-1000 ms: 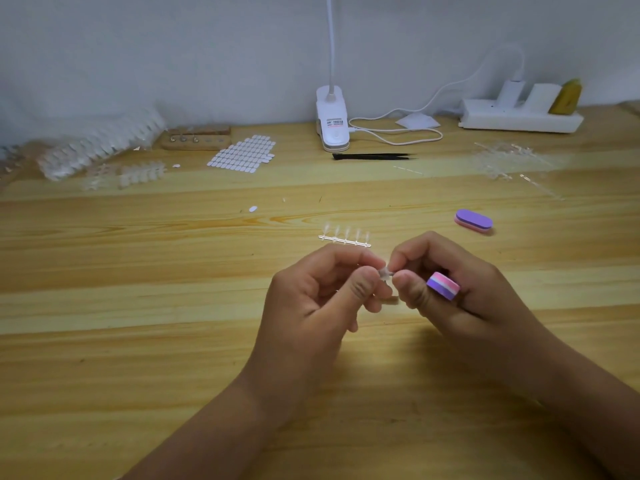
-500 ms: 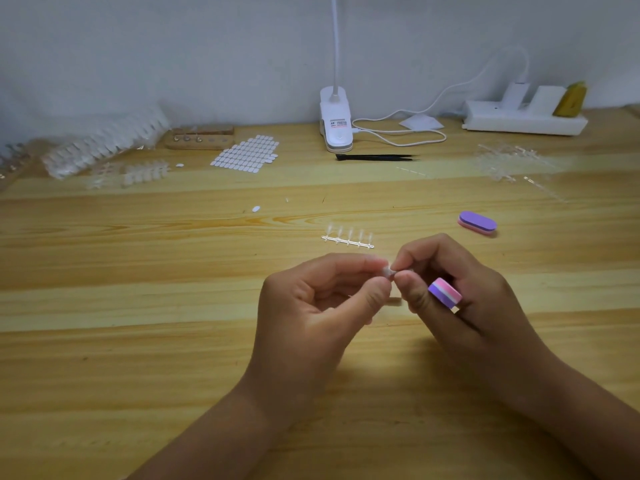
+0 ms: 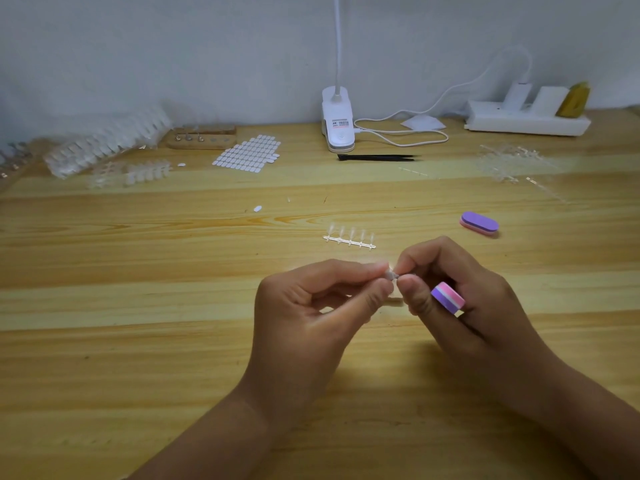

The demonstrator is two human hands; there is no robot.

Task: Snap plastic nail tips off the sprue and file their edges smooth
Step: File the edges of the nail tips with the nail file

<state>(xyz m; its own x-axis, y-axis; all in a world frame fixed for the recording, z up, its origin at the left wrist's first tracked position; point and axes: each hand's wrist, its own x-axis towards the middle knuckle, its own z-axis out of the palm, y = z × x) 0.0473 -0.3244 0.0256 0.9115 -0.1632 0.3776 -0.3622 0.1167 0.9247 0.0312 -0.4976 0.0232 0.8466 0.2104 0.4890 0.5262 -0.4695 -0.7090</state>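
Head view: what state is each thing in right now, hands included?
left hand, pinches nail tip.
right hand, pinches the nail tip; file block tucked in its fingers.
nail tip, held above table.
file block, clear of the tip.
sprue, flat on table, five tips attached.
spare file, lying untouched.

Clear nail tip (image 3: 391, 273) pinched aloft — five-tip sprue (image 3: 349, 239) lies flat.

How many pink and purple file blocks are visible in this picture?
2. One file block lies on the table, to the right of the clear sprue. The second file block is held in the right hand. Others may be hidden.
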